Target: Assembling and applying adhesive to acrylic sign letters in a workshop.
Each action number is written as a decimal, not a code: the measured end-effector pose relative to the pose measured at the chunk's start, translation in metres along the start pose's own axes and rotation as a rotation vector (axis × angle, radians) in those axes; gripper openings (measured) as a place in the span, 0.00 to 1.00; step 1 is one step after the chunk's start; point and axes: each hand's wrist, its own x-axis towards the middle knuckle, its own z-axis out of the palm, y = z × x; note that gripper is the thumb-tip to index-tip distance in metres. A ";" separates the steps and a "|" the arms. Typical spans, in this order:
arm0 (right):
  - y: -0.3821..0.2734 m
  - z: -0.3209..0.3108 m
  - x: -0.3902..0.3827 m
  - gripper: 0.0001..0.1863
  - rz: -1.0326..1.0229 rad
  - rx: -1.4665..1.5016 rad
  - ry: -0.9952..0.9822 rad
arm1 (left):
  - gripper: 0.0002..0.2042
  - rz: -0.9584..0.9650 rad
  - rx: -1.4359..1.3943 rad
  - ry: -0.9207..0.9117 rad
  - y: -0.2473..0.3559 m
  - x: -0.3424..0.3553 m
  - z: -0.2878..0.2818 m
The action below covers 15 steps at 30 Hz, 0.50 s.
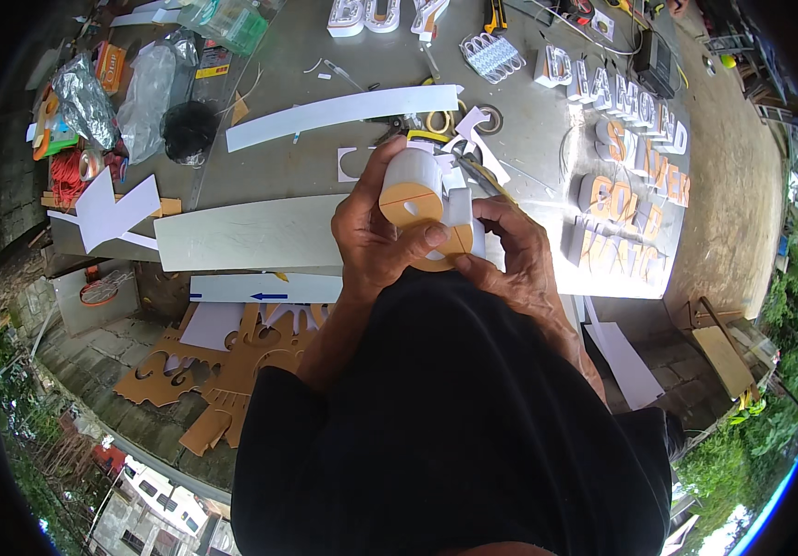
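Both hands hold a curved, three-dimensional sign letter (406,200), with a tan face and white side walls, over the near edge of the table. My left hand (368,243) is wrapped around its left side, thumb across the tan face. My right hand (517,248) is closed on the letter's lower right part, thumb and fingers at the white wall. Just beyond the letter lie a roll of tape (438,121) and white offcuts (480,130). A long curved white strip (343,115) stretches to the left of them.
White-walled sign letters (619,204) stand in rows at right, with more letters (362,17) at the far edge. Plastic bags (146,102) and red cord (69,183) lie left. A long pale panel (251,233) lies along the near edge; cut brown sheets (223,375) are below.
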 end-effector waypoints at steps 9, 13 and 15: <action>-0.008 0.001 -0.001 0.29 -0.055 -0.125 0.021 | 0.43 -0.040 -0.082 -0.033 -0.006 0.000 -0.006; -0.018 0.003 -0.001 0.29 -0.315 -0.363 0.151 | 0.45 -0.008 -0.066 -0.146 -0.010 0.001 -0.018; -0.018 0.004 -0.003 0.28 -0.327 -0.412 0.167 | 0.51 0.037 -0.045 -0.216 -0.007 0.004 -0.020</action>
